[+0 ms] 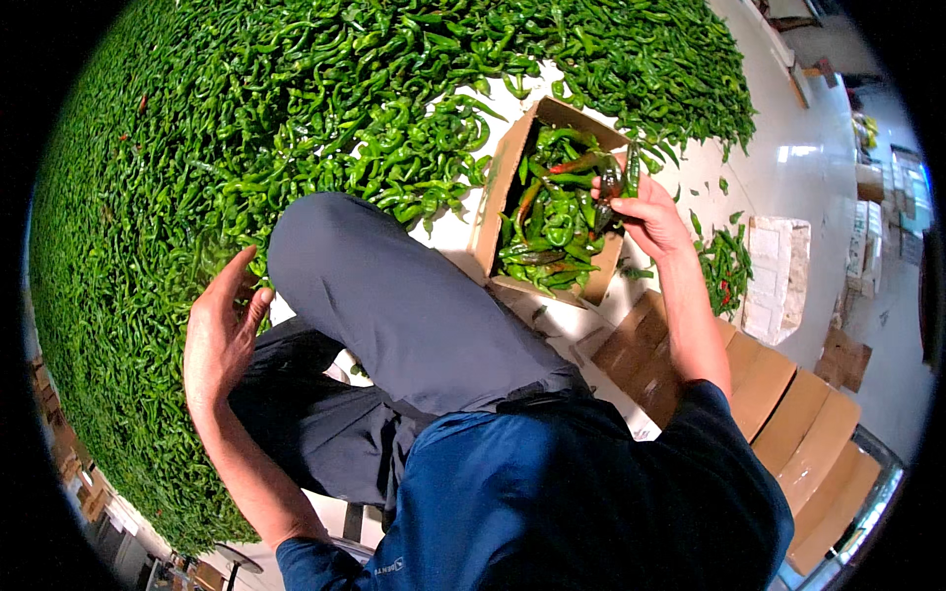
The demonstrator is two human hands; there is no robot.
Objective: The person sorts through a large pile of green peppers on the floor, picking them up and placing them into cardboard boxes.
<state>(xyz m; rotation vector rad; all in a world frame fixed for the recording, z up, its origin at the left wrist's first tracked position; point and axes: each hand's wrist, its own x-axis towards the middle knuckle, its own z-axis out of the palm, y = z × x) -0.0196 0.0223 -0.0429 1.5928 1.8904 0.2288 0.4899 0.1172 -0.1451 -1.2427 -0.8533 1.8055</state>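
Note:
My right hand (655,221) is over the right side of an open cardboard box (493,214) and grips several chili peppers (610,182), some dark and one green. Inside the box lie green peppers (565,221), a few of them turning red or dark. To the left, my left hand (222,340) hangs beside my knee with thumb and fingers apart, and nothing shows in it. Next to that hand spreads a broad heap of green chili peppers (244,140), which also reaches behind the box.
Cardboard boxes (772,391) stand in a row at my right. A white foam box (776,277) sits beyond my right forearm, beside a small pile of peppers (724,267) with red ones among them. My bent knee (325,229) is between my hands. Loose peppers dot the pale floor (739,177).

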